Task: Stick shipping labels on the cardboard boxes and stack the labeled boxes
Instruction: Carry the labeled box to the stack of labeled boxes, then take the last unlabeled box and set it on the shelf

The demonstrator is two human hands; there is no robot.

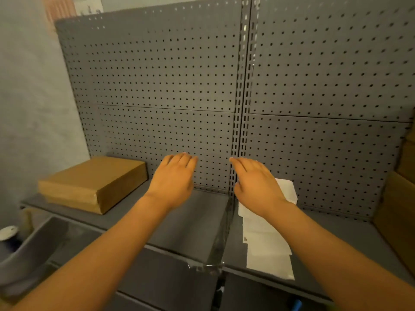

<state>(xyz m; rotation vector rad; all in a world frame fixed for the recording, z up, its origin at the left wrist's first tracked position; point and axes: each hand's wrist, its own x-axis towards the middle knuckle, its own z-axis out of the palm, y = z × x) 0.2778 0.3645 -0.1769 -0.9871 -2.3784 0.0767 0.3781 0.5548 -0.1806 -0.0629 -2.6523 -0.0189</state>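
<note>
Both forearms are reaching in from the near edge over the grey counter (184,223). Left hand (174,176) is hovering palm-down, fingers spread, grasping nothing. Right hand (256,182) is doing the same, released and empty, hanging above the far end of the labels (267,250); contact with them cannot be told.

Labels are lying as a loose white strip of sheets on the right half of the counter, running from near edge toward the pegboard (157,86). None appears peeled off yet.

One flat box (92,182) is sitting at the far left of the counter, against the pegboard, well apart from both hands. Its visible top is showing no label. More boxes (402,198) are standing at the right edge, only partly in view; whether labelled, cannot tell.

Judgement: task is looking barely begun. No labelled stack in view. Still to do: bring a box to centre, peel, stick, stack, repeat.
</note>
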